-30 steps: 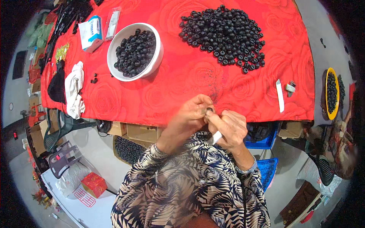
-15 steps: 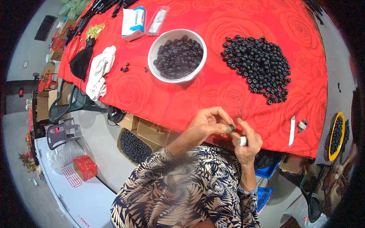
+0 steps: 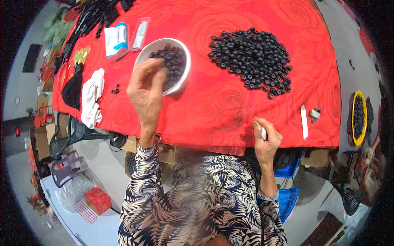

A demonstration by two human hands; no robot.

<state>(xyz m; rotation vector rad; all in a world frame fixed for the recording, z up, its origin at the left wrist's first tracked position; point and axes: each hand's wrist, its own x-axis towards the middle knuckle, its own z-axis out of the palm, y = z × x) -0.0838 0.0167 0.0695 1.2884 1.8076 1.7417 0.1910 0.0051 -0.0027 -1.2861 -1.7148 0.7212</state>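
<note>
The left hand (image 3: 147,88) is held over the white bowl (image 3: 141,57) of dark beads, far left on the tabletop (image 3: 205,110); its grip cannot be made out. A small white tool (image 3: 263,132) is pinched by the right hand (image 3: 267,141). Fingertips are best lowered gently.

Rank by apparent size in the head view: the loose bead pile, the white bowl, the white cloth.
1. loose bead pile, clearly largest.
2. white bowl.
3. white cloth, close to the bowl in size, so this order is unsure.
</note>
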